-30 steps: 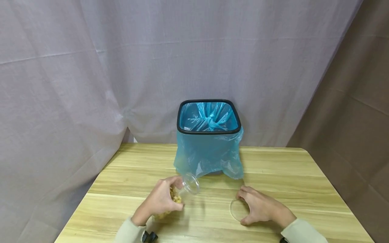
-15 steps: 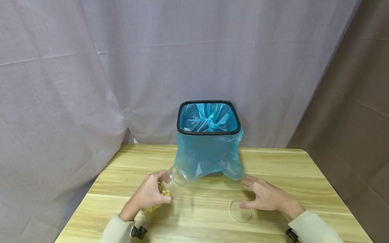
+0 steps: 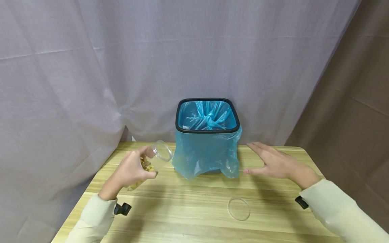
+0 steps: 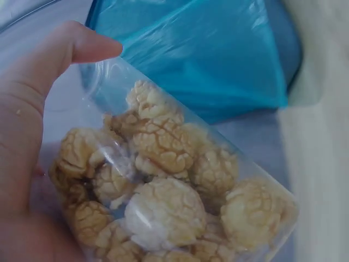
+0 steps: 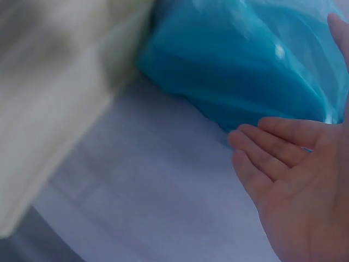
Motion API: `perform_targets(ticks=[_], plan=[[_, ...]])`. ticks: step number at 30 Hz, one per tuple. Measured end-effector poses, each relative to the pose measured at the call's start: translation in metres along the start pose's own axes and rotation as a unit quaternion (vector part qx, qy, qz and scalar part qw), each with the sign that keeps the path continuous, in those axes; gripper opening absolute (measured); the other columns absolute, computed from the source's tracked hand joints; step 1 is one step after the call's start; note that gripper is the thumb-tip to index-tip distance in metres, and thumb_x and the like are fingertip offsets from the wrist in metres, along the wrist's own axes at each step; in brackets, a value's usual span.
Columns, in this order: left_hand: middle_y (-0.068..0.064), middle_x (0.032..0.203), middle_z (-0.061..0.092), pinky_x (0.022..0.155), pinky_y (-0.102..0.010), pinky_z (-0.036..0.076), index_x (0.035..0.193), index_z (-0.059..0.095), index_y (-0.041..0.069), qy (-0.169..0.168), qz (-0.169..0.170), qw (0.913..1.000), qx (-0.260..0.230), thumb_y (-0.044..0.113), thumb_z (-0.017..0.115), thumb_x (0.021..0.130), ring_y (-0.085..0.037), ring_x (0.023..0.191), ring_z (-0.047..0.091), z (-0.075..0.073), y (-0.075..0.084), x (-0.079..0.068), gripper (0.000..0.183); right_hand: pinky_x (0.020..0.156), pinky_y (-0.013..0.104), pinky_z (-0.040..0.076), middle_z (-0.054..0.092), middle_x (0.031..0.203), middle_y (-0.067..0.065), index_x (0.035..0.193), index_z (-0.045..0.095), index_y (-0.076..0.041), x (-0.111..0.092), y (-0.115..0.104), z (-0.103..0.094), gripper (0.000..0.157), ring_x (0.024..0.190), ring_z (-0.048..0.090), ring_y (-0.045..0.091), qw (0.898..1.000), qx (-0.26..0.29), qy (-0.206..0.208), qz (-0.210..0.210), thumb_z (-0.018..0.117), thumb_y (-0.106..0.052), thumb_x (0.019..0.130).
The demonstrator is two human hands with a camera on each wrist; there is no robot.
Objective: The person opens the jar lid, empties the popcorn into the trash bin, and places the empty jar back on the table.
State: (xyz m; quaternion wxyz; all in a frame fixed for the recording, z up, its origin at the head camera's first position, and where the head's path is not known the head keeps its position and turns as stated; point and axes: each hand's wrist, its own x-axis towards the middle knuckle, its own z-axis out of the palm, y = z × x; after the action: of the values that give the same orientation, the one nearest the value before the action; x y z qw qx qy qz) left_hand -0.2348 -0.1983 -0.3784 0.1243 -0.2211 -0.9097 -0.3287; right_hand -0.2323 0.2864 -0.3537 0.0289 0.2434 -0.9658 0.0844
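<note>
My left hand (image 3: 130,168) grips a clear plastic jar (image 3: 158,162) above the table, left of the bin. The jar has no lid on it and tilts, its mouth towards the bin. In the left wrist view, pale brown knobbly pieces that look like popcorn (image 4: 166,213) fill the lower part of the jar. My right hand (image 3: 273,162) hovers right of the bin with fingers spread straight, holding nothing; its palm also shows in the right wrist view. On the table below it lies a thin clear round lid (image 3: 238,209).
A black-rimmed bin (image 3: 207,131) with a blue plastic bag (image 3: 206,152) stands at the table's back middle. The wooden table (image 3: 194,209) has edges at left, right and back. Grey curtains (image 3: 194,50) hang close behind.
My right hand has let go of the lid and moved up and away to the right. My left hand has carried the jar up and left. The lid lies nearly where it was.
</note>
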Motion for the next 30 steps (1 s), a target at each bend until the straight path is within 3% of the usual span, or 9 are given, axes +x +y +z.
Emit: perform_targets(ticks=[6, 13, 21, 30], plan=[[-0.009, 0.107, 0.076, 0.072, -0.034, 0.058, 0.133, 0.066, 0.002, 0.028, 0.038, 0.9967, 0.066, 0.020, 0.093, 0.062, -0.020, 0.084, 0.067, -0.036, 0.013, 0.025, 0.079, 0.117, 0.069, 0.041, 0.033, 0.169, 0.025, 0.164, 0.028, 0.001, 0.024, -0.012, -0.042, 0.111, 0.151, 0.040, 0.049, 1.000, -0.022, -0.009, 0.008, 0.063, -0.075, 0.091], [-0.015, 0.113, 0.075, 0.084, -0.047, 0.061, 0.133, 0.064, -0.002, 0.016, 0.069, 0.9900, 0.122, 0.023, 0.093, 0.061, -0.030, 0.095, 0.070, -0.062, 0.037, 0.060, 0.082, 0.124, 0.067, 0.031, 0.022, 0.175, 0.022, 0.168, 0.020, -0.003, 0.057, -0.020, -0.072, 0.111, 0.158, 0.029, 0.046, 0.999, -0.041, -0.008, 0.007, 0.057, -0.077, 0.093], [-0.018, 0.117, 0.074, 0.094, -0.051, 0.060, 0.131, 0.063, -0.004, 0.010, 0.107, 0.9815, 0.159, 0.022, 0.094, 0.064, -0.035, 0.105, 0.072, -0.073, 0.059, 0.101, 0.078, 0.128, 0.069, 0.021, 0.008, 0.179, 0.016, 0.170, 0.010, -0.009, 0.087, -0.018, -0.068, 0.101, 0.163, 0.016, 0.045, 0.998, -0.035, -0.030, 0.032, 0.036, -0.077, 0.101], [-0.018, 0.132, 0.069, 0.109, -0.053, 0.054, 0.140, 0.058, -0.002, -0.010, 0.079, 0.9822, 0.170, 0.014, 0.093, 0.067, -0.038, 0.123, 0.066, -0.073, 0.072, 0.136, 0.083, 0.130, 0.066, 0.017, 0.005, 0.179, 0.017, 0.170, 0.008, -0.008, 0.103, -0.016, -0.059, 0.099, 0.164, 0.011, 0.044, 0.998, -0.035, -0.029, 0.040, 0.032, -0.076, 0.102]])
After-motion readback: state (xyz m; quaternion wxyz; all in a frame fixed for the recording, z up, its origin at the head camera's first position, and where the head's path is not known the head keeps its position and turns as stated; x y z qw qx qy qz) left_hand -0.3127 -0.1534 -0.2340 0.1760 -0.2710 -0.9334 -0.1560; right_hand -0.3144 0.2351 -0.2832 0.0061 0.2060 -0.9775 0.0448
